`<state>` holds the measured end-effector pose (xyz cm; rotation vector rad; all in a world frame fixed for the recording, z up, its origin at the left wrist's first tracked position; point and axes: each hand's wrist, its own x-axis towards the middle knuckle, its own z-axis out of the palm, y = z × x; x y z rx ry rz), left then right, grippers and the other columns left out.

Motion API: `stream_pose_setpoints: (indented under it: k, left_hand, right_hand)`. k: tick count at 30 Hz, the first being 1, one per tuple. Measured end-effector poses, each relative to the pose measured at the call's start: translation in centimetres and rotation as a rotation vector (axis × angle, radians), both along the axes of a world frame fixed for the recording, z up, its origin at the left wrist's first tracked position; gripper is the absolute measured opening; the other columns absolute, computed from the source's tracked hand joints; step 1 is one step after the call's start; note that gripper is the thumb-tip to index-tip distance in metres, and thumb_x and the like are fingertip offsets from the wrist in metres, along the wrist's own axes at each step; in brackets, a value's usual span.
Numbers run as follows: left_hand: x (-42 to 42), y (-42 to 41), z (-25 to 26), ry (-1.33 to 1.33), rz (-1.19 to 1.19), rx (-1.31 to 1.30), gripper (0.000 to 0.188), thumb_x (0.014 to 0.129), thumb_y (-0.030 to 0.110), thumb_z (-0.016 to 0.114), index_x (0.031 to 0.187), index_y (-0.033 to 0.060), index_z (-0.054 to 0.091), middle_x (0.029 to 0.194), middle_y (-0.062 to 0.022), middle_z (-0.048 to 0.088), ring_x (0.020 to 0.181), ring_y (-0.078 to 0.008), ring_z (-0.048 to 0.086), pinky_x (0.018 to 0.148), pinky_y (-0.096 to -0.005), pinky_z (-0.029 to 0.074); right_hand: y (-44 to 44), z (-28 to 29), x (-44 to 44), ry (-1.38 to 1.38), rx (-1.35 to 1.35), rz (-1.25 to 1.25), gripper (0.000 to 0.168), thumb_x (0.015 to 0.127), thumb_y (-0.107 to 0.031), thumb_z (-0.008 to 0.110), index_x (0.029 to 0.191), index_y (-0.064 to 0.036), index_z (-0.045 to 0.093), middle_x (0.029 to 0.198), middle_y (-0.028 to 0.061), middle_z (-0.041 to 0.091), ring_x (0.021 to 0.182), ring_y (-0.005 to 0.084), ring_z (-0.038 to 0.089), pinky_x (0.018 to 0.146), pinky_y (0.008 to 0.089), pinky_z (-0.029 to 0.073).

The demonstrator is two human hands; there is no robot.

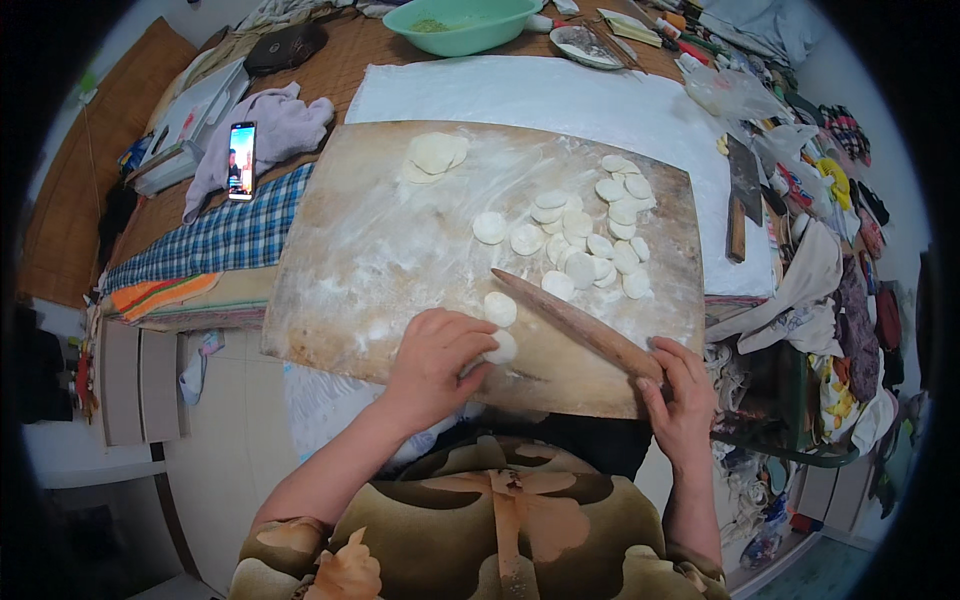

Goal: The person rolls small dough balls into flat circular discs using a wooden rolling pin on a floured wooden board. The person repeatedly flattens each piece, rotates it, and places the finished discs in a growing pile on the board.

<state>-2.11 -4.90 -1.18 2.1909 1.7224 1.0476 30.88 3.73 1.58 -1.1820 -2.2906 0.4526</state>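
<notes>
On a floured wooden board [360, 262], my left hand [442, 360] has its fingertips at the edge of a small flat dough disc [502, 347]; whether they grip it I cannot tell. Another disc [500, 309] lies just beyond it. My right hand [679, 397] holds the near right end of a tapered wooden rolling pin [577, 322], whose far tip points up and left across the board. Several small dough discs [580, 269] lie scattered and overlapping right of centre. Towards the far left, a few larger rolled wrappers [435, 156] are stacked.
Beyond the board are a green basin [461, 30] with food in it and a plate [589, 46] with chopsticks. A cleaver [742, 195] lies to the right on white cloth [525, 90]. A lit phone [241, 161] leans on a lilac cloth [281, 124] at left. Clutter lines the right side.
</notes>
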Motion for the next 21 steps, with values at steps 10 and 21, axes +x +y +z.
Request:
stream_pose_setpoints:
  k: [10,21]
  left_hand:
    - [0.7,2.5,0.2,0.047,0.003,-0.019,0.046,0.082,0.016,0.080,0.125,0.0054,0.067,0.124,-0.0139,0.068,0.117,-0.0347,0.061,0.103,-0.0477,0.045]
    - [-1.0,0.0,4.0,0.097,0.071,0.201,0.048,0.087,0.024,0.080,0.131,0.0087,0.068,0.133,-0.0134,0.066,0.124,-0.0332,0.062,0.106,-0.0475,0.046]
  right_hand:
    - [0.1,-0.3,-2.4,0.071,-0.001,0.007,0.032,0.084,-0.012,0.081,0.113,-0.003,0.070,0.126,0.0127,0.070,0.109,0.0340,0.067,0.091,0.0413,0.055]
    - [-0.8,-0.1,-3.8,0.012,0.027,0.146,0.034,0.082,-0.014,0.082,0.112,-0.005,0.070,0.126,0.0123,0.070,0.107,0.0339,0.067,0.090,0.0425,0.055]
